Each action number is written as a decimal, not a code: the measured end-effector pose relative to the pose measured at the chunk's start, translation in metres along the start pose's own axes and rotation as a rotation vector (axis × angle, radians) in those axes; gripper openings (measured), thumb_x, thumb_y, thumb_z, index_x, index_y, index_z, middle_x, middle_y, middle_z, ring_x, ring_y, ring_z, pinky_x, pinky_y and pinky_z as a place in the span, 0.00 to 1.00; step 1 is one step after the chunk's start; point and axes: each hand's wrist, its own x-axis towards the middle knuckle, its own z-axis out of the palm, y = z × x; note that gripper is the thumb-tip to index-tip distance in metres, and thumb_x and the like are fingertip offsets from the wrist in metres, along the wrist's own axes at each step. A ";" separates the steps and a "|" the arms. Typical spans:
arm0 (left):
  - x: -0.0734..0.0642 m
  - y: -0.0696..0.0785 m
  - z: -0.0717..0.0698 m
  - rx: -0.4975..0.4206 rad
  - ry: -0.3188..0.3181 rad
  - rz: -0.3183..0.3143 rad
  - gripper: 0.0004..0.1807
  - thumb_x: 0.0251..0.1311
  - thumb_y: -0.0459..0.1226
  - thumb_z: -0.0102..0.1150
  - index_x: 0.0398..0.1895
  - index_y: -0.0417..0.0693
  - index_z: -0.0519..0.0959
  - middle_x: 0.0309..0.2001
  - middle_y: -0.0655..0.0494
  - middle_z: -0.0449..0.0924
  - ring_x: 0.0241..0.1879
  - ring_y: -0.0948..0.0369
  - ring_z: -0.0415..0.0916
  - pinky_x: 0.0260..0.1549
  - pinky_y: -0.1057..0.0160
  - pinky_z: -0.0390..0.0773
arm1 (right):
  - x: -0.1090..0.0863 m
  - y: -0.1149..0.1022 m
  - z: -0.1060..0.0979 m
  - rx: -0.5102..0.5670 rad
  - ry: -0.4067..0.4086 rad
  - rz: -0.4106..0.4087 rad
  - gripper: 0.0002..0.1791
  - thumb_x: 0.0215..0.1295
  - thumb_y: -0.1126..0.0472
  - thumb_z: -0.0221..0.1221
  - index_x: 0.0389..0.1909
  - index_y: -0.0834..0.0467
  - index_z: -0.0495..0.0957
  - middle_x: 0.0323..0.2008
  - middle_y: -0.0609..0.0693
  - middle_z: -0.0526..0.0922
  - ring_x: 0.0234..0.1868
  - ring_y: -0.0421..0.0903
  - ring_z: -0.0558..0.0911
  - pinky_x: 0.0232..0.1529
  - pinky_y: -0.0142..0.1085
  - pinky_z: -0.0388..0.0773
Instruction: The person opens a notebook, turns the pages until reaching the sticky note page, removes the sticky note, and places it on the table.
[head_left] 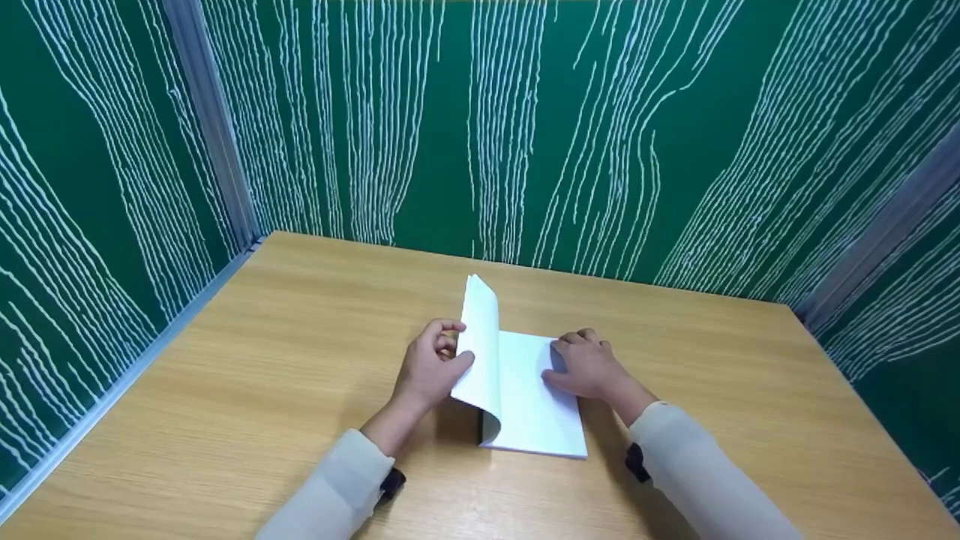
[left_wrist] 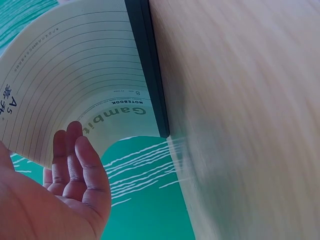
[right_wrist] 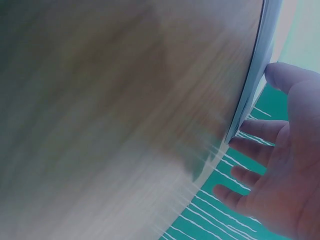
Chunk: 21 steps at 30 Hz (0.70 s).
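A notebook (head_left: 529,420) lies on the wooden table, its lifted front leaf (head_left: 478,352) standing up and curling over to the left. Between thumb and fingers, my left hand (head_left: 431,364) pinches the outer edge of that leaf. In the left wrist view the leaf (left_wrist: 90,65) is lined, printed with "Gambit", "NOTEBOOK" and "A5", and joined to a black spine (left_wrist: 147,65). My right hand (head_left: 589,365) rests on the right edge of the white page, fingers spread. From the right wrist, the fingertips of this hand (right_wrist: 285,160) are at the notebook's edge (right_wrist: 250,85).
The wooden table (head_left: 300,322) stretches out on all sides of the notebook. Green panels with white wavy lines (head_left: 442,135) stand behind it and at both sides, with grey posts (head_left: 214,112) at the corners. Both sleeved wrists wear black devices (head_left: 391,484).
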 end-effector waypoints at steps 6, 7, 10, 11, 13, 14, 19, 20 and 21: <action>0.000 0.000 0.000 -0.007 0.005 0.016 0.18 0.46 0.38 0.57 0.44 0.57 0.70 0.26 0.56 0.75 0.28 0.60 0.69 0.30 0.64 0.71 | -0.001 -0.002 -0.001 0.018 0.001 -0.005 0.35 0.50 0.37 0.53 0.56 0.54 0.68 0.56 0.53 0.68 0.60 0.56 0.57 0.55 0.58 0.53; 0.000 0.001 -0.001 -0.007 0.006 0.020 0.18 0.46 0.38 0.56 0.44 0.57 0.70 0.26 0.56 0.75 0.28 0.60 0.69 0.30 0.64 0.71 | -0.001 -0.002 -0.002 0.023 0.001 -0.008 0.35 0.50 0.38 0.53 0.56 0.54 0.68 0.55 0.54 0.68 0.59 0.57 0.57 0.55 0.58 0.54; -0.001 0.001 -0.001 -0.008 0.008 0.030 0.18 0.46 0.38 0.56 0.44 0.56 0.70 0.25 0.56 0.75 0.28 0.60 0.68 0.31 0.64 0.70 | -0.001 -0.003 -0.002 0.035 0.000 -0.012 0.34 0.50 0.39 0.54 0.54 0.56 0.69 0.54 0.54 0.69 0.58 0.57 0.58 0.54 0.57 0.55; -0.001 0.001 -0.001 -0.006 0.007 0.035 0.18 0.46 0.38 0.56 0.44 0.55 0.70 0.25 0.56 0.75 0.28 0.60 0.68 0.31 0.64 0.70 | -0.001 -0.004 -0.002 0.038 0.000 -0.013 0.34 0.50 0.39 0.54 0.54 0.56 0.69 0.53 0.54 0.69 0.58 0.57 0.58 0.53 0.57 0.55; -0.001 0.001 0.000 -0.002 0.007 0.032 0.18 0.46 0.38 0.56 0.44 0.56 0.70 0.25 0.56 0.75 0.28 0.60 0.68 0.31 0.64 0.70 | -0.001 -0.004 -0.001 0.038 0.000 -0.006 0.34 0.49 0.38 0.54 0.54 0.55 0.70 0.52 0.54 0.70 0.58 0.56 0.59 0.54 0.56 0.55; 0.000 0.001 0.000 0.000 0.008 0.029 0.18 0.46 0.39 0.56 0.44 0.56 0.70 0.25 0.57 0.75 0.28 0.60 0.69 0.31 0.64 0.70 | -0.001 -0.005 -0.001 0.039 0.001 -0.002 0.35 0.49 0.38 0.54 0.54 0.55 0.69 0.52 0.54 0.70 0.58 0.56 0.59 0.54 0.56 0.55; 0.000 0.001 0.000 0.005 0.010 0.010 0.18 0.46 0.40 0.57 0.44 0.58 0.70 0.25 0.57 0.76 0.29 0.60 0.70 0.32 0.64 0.71 | -0.001 -0.005 -0.001 0.068 0.007 0.003 0.37 0.49 0.38 0.55 0.59 0.52 0.64 0.55 0.55 0.68 0.59 0.56 0.59 0.55 0.57 0.54; 0.000 0.001 0.000 0.004 0.010 0.007 0.18 0.46 0.40 0.57 0.44 0.58 0.70 0.26 0.57 0.76 0.29 0.60 0.70 0.32 0.64 0.71 | 0.000 -0.005 -0.001 0.072 0.010 0.004 0.37 0.49 0.38 0.55 0.60 0.51 0.62 0.55 0.55 0.68 0.59 0.56 0.59 0.56 0.57 0.54; 0.000 0.000 0.000 0.004 0.009 0.007 0.18 0.46 0.40 0.57 0.44 0.58 0.70 0.26 0.57 0.76 0.29 0.60 0.70 0.32 0.64 0.71 | 0.000 -0.005 -0.001 0.074 0.013 0.003 0.38 0.49 0.39 0.55 0.60 0.51 0.60 0.55 0.55 0.67 0.59 0.56 0.59 0.56 0.57 0.54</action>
